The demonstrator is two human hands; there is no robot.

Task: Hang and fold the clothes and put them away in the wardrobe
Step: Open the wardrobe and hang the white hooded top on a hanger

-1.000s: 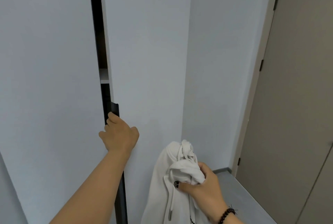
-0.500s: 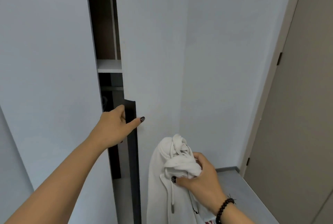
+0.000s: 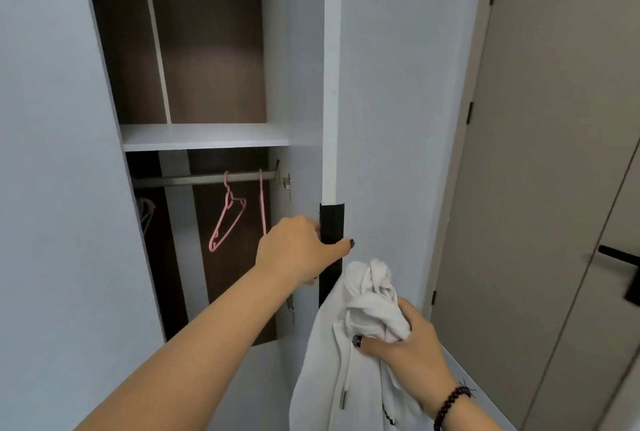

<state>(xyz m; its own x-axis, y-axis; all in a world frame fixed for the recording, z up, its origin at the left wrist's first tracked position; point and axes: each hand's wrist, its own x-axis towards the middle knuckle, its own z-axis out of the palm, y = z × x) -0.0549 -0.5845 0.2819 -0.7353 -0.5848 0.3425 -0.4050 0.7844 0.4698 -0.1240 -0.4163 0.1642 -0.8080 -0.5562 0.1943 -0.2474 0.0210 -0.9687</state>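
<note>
Head | left hand (image 3: pixel 298 250) grips door handle (image 3: pixel 331 222) | right hand (image 3: pixel 408 337) clutches white hoodie (image 3: pixel 346 361) | pink hangers (image 3: pixel 227 219) on rail (image 3: pixel 194 179)

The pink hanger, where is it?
In the head view, the pink hanger hangs on the rail inside the open wardrobe, below the white shelf and just left of the left hand.

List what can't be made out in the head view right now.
- White drawstring hoodie gripped by the right hand: lower part cut off by the bottom edge.
- Second pink plastic hanger on the metal rail: seen edge-on, bottom hidden behind the left hand gripping the black door handle strip.
- Hangers at the rail's left end: in shadow, partly behind the closed left door; count unclear.
- Wardrobe floor: hidden by the left forearm.
</note>
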